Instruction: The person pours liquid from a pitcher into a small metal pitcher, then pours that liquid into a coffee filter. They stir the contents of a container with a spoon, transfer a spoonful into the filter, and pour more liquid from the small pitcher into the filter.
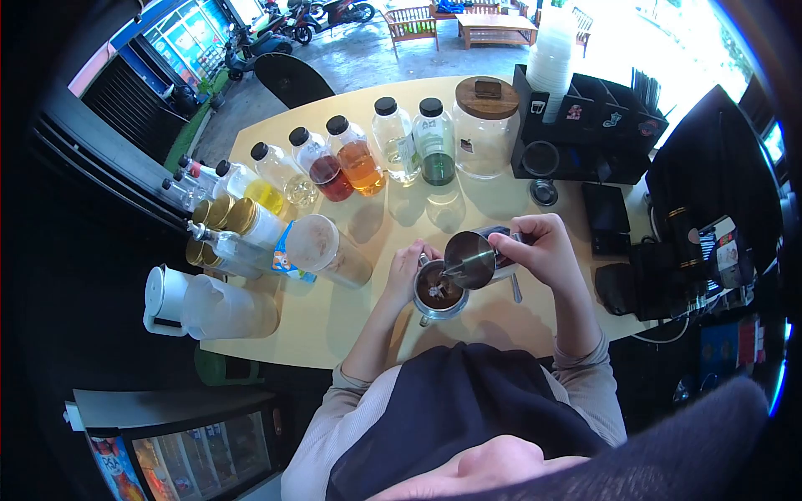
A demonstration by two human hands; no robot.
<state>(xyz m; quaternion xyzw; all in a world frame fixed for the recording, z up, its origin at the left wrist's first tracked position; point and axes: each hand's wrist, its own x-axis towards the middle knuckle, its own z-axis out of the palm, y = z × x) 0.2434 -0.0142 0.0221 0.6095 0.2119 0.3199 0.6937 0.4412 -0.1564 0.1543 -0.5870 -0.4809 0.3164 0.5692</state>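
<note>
My left hand [408, 271] is closed around the side of a metal cup [425, 316], which holds a dark brown liquid with a pale patch on top. In my right hand [543, 250] is a steel milk pitcher [470, 261], gripped by its handle and tilted to the left. Its spout hangs over the cup's opening. Whether liquid is flowing from it is hard to make out. A thin metal handle, maybe a spoon's [515, 289], shows below my right hand; its other end is hidden.
Several black-capped bottles of coloured liquid, including an orange one [359, 163], line the far side of the counter [292, 342]. A wooden-lidded jar [484, 138] and a black organizer [585, 154] stand at the back right. Left are a brownish container [330, 250] and a white pitcher [221, 309].
</note>
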